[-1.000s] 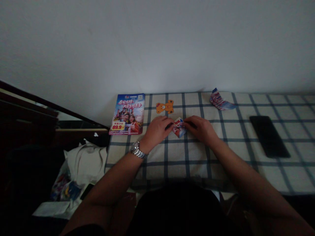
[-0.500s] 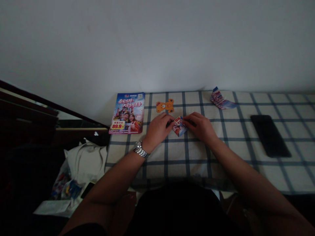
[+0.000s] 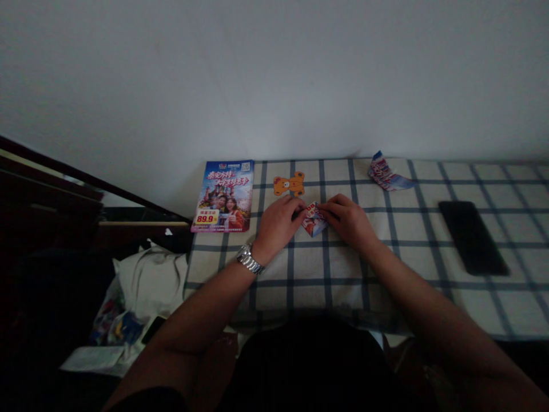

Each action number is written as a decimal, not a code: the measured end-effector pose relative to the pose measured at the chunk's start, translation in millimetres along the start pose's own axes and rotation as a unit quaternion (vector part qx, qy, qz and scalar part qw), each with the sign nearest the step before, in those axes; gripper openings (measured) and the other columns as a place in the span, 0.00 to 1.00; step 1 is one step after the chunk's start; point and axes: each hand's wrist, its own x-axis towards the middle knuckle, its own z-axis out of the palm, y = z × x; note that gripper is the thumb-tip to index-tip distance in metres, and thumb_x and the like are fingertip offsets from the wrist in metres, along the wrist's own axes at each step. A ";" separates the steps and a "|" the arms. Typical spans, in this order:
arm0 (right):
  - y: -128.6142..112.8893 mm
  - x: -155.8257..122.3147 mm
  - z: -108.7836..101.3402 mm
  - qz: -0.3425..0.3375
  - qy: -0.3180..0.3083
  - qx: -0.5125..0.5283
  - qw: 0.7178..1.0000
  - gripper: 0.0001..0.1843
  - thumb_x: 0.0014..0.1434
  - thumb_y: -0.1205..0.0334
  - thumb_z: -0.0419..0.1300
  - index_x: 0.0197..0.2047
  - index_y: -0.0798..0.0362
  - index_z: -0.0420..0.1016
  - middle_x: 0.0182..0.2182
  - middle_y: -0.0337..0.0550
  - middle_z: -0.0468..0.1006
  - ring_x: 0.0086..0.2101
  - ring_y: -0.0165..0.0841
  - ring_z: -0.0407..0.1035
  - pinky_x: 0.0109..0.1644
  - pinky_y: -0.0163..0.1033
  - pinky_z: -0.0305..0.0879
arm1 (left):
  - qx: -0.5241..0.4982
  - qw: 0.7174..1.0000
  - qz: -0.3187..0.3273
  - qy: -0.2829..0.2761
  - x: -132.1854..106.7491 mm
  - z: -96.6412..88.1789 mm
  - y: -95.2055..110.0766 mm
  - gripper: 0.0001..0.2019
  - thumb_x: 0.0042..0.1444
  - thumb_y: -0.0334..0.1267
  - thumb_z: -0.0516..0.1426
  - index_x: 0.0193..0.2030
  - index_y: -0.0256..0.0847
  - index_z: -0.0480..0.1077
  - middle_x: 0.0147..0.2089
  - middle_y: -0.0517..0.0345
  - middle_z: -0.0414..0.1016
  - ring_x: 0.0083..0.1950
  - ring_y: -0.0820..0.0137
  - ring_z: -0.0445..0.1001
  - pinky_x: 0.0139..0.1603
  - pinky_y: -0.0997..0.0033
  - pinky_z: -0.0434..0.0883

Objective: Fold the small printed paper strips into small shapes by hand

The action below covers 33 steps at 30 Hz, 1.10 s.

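Note:
A small folded piece of printed paper (image 3: 313, 220), red, white and blue, lies on the checked tablecloth (image 3: 343, 269). My left hand (image 3: 278, 222), with a metal watch on its wrist, pinches the paper's left side. From the right, my right hand (image 3: 349, 220) pinches the same paper with curled fingers. Both hands rest low on the cloth and press on the fold.
A colourful flyer (image 3: 225, 196) lies at the table's left edge, an orange bear-shaped cutout (image 3: 289, 185) just behind my hands. Another folded printed paper (image 3: 386, 174) sits by the wall, a black phone (image 3: 473, 236) at the right. Bags and clutter (image 3: 128, 309) lie on the floor at left.
The paper has been folded tighter and looks smaller. Both hands have crept slightly away from me and closer together over it.

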 end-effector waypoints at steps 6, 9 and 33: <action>-3.0 0.5 -1.3 -0.005 0.000 0.003 1.000 0.14 0.73 0.56 0.59 0.51 0.49 0.85 0.41 0.49 0.79 0.38 0.40 0.77 0.43 0.46 0.77 | -0.008 1.000 -0.004 0.004 -0.2 0.8 -0.1 0.06 0.71 0.40 0.59 0.47 0.43 0.77 0.46 0.55 0.77 0.47 0.64 0.77 0.45 0.64 0.73; -4.9 0.8 -1.2 -0.004 0.000 -0.002 1.000 0.13 0.73 0.55 0.60 0.53 0.48 0.83 0.42 0.49 0.79 0.39 0.41 0.76 0.44 0.48 0.77 | -0.011 1.000 -0.005 0.002 0.2 1.2 -0.8 0.06 0.71 0.40 0.60 0.48 0.44 0.77 0.47 0.55 0.77 0.47 0.64 0.78 0.45 0.64 0.73; -9.8 -3.3 -1.5 0.014 -0.003 0.021 1.000 0.16 0.69 0.58 0.62 0.58 0.49 0.71 0.46 0.51 0.80 0.46 0.47 0.74 0.52 0.52 0.71 | -0.026 0.999 0.028 0.009 -2.5 1.7 0.2 0.07 0.70 0.38 0.60 0.52 0.42 0.77 0.50 0.52 0.77 0.54 0.62 0.77 0.54 0.61 0.76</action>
